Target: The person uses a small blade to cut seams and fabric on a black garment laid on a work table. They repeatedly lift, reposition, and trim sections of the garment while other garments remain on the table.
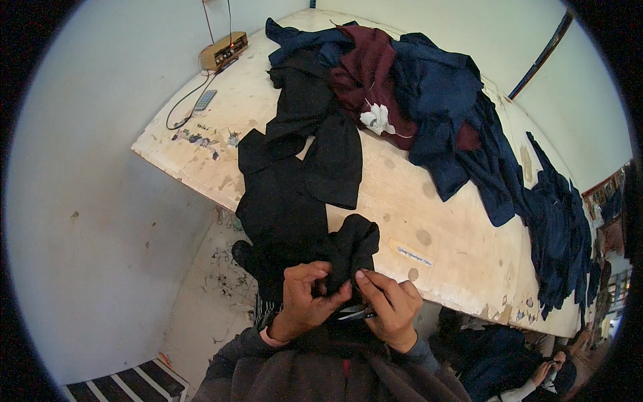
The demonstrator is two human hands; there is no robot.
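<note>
The left hand (305,298) is closed around a fold of the black garment (301,194), with the fingers curled over the cloth and the thumb pressing on it from the side. The right hand (392,305) is just beside it and also mostly closed: its thumb and first finger pinch the edge of the same cloth, and the other fingers hold a small pair of scissors (355,313), of which only the thin metal part shows between the two hands. The black garment hangs from the edge of the table (455,254) down to the hands, and its upper part lies spread on the table top. Behind it, on the far part of the table, there is a pile of clothes: a dark red garment (368,74) in the middle with a small white piece (377,118) lying on it, and navy blue garments (442,114) around it, which go along the right side and hang over the edge. On the far left corner of the table stands a small beige box with wires (224,50), and near it lies a grey remote control (204,100). At the lower right corner another person's hands (549,368) are seen, holding a dark object; I cannot tell what it is
</note>
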